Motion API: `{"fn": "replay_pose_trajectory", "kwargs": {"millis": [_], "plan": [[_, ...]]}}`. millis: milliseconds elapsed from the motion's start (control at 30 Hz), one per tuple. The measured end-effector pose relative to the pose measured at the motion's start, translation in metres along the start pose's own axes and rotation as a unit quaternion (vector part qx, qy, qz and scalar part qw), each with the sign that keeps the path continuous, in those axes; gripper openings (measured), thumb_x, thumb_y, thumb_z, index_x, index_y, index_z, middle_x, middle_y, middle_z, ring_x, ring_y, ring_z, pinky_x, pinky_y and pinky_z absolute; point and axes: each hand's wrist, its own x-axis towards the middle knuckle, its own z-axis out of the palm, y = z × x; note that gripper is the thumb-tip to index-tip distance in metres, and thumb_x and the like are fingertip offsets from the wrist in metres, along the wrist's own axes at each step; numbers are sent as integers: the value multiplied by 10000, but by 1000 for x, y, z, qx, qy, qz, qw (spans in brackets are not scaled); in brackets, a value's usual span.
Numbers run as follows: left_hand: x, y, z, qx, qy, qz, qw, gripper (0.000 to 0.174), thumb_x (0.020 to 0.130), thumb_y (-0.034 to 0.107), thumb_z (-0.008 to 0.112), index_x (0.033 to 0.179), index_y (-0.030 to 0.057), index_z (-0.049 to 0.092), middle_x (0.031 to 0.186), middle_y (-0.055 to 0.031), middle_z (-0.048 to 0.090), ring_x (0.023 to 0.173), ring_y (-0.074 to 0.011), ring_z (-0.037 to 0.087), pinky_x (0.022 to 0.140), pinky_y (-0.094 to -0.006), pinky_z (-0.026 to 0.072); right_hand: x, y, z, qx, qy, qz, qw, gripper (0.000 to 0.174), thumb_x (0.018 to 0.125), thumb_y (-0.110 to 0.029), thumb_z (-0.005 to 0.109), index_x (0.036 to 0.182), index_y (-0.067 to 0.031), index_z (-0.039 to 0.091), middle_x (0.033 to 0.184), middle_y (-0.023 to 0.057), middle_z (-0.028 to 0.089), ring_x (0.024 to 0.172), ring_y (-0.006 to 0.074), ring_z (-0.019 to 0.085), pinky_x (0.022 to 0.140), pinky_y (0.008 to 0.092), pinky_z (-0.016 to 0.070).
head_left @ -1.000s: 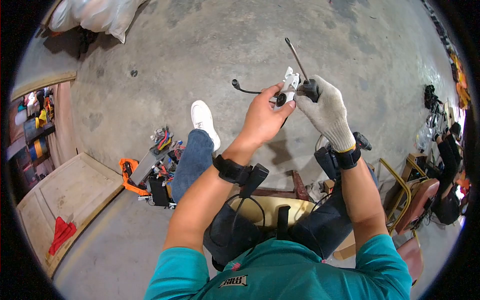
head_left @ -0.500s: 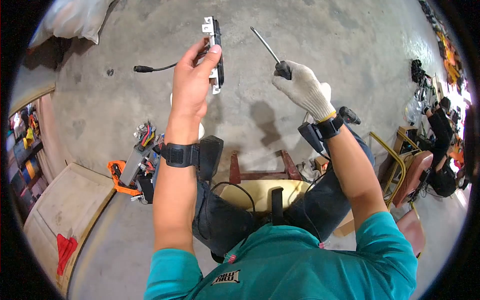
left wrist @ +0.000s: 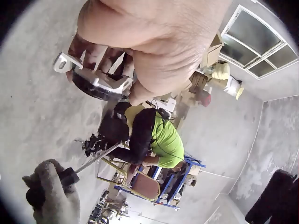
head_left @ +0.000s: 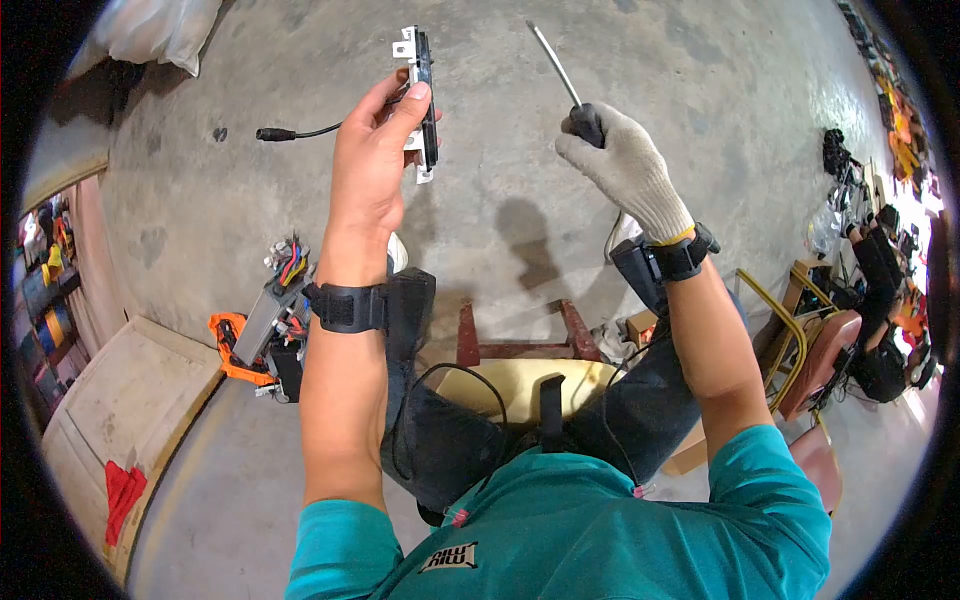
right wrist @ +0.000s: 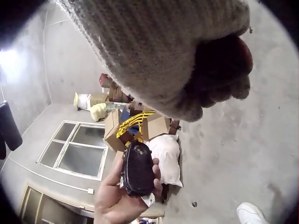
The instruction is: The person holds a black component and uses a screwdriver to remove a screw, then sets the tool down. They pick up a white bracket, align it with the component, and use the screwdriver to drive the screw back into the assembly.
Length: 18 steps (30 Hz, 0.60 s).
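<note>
My bare left hand (head_left: pixel 372 165) grips a black oblong unit (head_left: pixel 427 100) between thumb and fingers, out in front at the upper middle of the head view. White brackets (head_left: pixel 411 143) line its left side, and a short black cable with a plug (head_left: pixel 275 134) sticks out to the left. The right wrist view shows the unit's smooth, rounded black face (right wrist: pixel 139 168). My right hand (head_left: pixel 632 170), in a pale knitted glove, holds a screwdriver (head_left: pixel 556 66) by its black handle. The shaft points up and away, apart from the unit.
Below the hands is bare concrete floor (head_left: pixel 300 200). An orange crate (head_left: pixel 228 350) with wires and parts stands left, near a wooden panel (head_left: pixel 120 400) bearing a red cloth. A chair (head_left: pixel 825 350) is at right. A person in a bright green top (left wrist: pixel 167 140) bends over nearby.
The hands were close together at the unit; they have parted. The left hand carried the unit left and forward, turning it. The right hand has drawn back with the screwdriver, recently shifting slightly right.
</note>
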Motion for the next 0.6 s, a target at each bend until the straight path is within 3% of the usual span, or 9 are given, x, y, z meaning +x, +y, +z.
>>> {"fn": "replay_pose_trajectory", "kwargs": {"millis": [67, 133, 167, 267, 333, 400, 600], "plan": [[1, -1, 1, -2, -9, 3, 1000, 418, 966, 280, 677, 1302, 39, 619, 1064, -35, 673, 971, -171, 683, 742, -309, 557, 1, 5, -6, -20, 16, -4, 1000, 374, 855, -284, 677, 1111, -12, 649, 933, 189, 703, 837, 305, 699, 790, 389, 539], [3, -2, 3, -5, -18, 8, 1000, 414, 972, 276, 668, 1305, 38, 615, 1069, -36, 671, 973, -173, 682, 747, -315, 560, 3, 9, -12, 59, 54, 16, 997, 430, 845, -278, 681, 1171, -6, 613, 900, 154, 696, 818, 261, 701, 777, 373, 546], [3, -1, 5, -19, -18, 2, 1000, 415, 961, 274, 685, 1297, 40, 620, 1027, -21, 665, 937, -139, 665, 703, -287, 526, 3, 10, -17, 59, 57, 16, 996, 430, 845, -278, 681, 1171, -6, 613, 900, 154, 696, 818, 261, 701, 777, 373, 546], [3, 0, 10, -41, -21, -5, 999, 416, 954, 267, 695, 1295, 41, 620, 1002, -11, 657, 912, -112, 651, 670, -267, 506, 0, 4, -34, 169, 49, 112, 978, 463, 842, -282, 660, 1182, 24, 592, 875, 109, 641, 764, 151, 678, 721, 316, 545], [4, -2, 11, -48, -22, -4, 999, 415, 958, 262, 689, 1301, 40, 616, 1019, -18, 655, 924, -119, 655, 681, -274, 520, -2, 5, -40, 177, 57, 100, 977, 486, 844, -290, 664, 1206, 26, 589, 893, 109, 644, 761, 152, 679, 721, 312, 545], [5, -3, 11, -36, -26, -24, 999, 377, 992, 236, 628, 1305, 27, 606, 1117, -56, 679, 1000, -184, 679, 767, -325, 584, -2, 5, -43, 186, 64, 88, 977, 510, 846, -298, 669, 1230, 27, 585, 910, 110, 647, 758, 154, 680, 721, 308, 546], [7, -3, 8, -77, -31, -9, 996, 394, 1001, 255, 611, 1321, 25, 594, 1190, -87, 675, 1026, -206, 676, 805, -349, 583, -4, 8, -42, 147, 75, 40, 985, 523, 866, -284, 681, 1278, 24, 587, 926, 104, 665, 757, 154, 672, 735, 310, 550]]}}
